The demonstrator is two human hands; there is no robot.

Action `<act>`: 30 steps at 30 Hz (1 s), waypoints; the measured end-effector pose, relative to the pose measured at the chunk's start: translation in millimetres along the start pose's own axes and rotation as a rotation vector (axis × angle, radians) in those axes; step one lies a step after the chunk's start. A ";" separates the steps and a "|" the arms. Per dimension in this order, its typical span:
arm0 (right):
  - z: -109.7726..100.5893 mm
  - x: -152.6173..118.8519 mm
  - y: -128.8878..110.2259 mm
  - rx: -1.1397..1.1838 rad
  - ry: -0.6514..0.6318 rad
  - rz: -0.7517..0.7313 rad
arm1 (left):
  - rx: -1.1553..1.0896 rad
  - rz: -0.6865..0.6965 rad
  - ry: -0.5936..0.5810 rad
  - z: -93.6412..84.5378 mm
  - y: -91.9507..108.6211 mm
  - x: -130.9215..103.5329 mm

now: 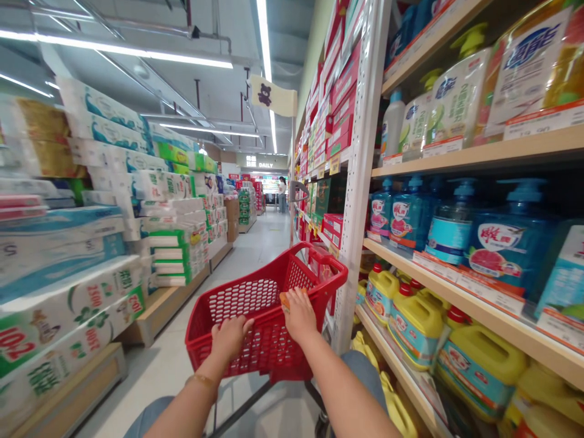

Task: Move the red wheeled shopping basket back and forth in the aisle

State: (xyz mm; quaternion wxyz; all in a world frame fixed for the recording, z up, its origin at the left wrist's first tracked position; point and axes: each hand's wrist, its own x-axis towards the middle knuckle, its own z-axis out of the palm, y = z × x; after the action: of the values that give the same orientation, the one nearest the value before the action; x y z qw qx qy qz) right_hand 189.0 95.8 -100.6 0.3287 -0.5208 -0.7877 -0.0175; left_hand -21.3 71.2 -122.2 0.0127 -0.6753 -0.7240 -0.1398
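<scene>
A red plastic shopping cart (255, 356) with perforated walls stands directly ahead of me, between my knees. My left hand (228, 339) lies on its near rim, with the fingers hooked over the edge and the thumb pointing right along it. Farther right, my right hand (298, 315) is closed on a small orange object (286, 300) at the same near rim. Only a corner of that object shows past the fingers, so its kind is unclear. The cart's floor is mostly hidden behind its near wall and my hands.
Shelves on the right hold blue pump bottles (499, 228), yellow jugs (417, 322) and clear soap bottles (458, 97). A white shelf post (360, 152) rises close beside the cart. Stacked tissue packs (104, 304) line the left. Down the aisle (269, 228) stands a person (281, 193).
</scene>
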 end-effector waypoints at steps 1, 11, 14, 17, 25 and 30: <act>0.2 1.5 -0.5 -0.003 0.000 0.027 | 0.017 -0.009 -0.007 -0.8 -6.7 -0.1; 27.8 -5.3 -24.5 0.097 -0.127 -0.088 | -0.012 -0.076 -0.077 -0.3 -10.3 8.3; 22.1 1.8 -9.2 0.066 -0.126 -0.011 | -0.044 -0.097 -0.116 -5.2 -27.5 9.4; 26.5 6.0 -4.9 0.053 -0.114 0.064 | -0.043 -0.119 -0.172 -6.3 -43.8 6.7; 54.7 -14.9 -49.7 0.135 -0.196 -0.130 | -0.125 -0.005 -0.229 0.8 -35.0 3.0; 45.0 -7.1 -38.3 0.104 -0.194 -0.012 | -0.110 0.099 -0.288 -7.3 -42.1 -10.2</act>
State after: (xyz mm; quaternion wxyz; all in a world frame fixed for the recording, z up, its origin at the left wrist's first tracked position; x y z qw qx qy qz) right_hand 136.4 89.2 -127.6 0.2773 -0.4973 -0.8189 0.0721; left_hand -62.9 57.7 -125.2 -0.1211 -0.7230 -0.6754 -0.0800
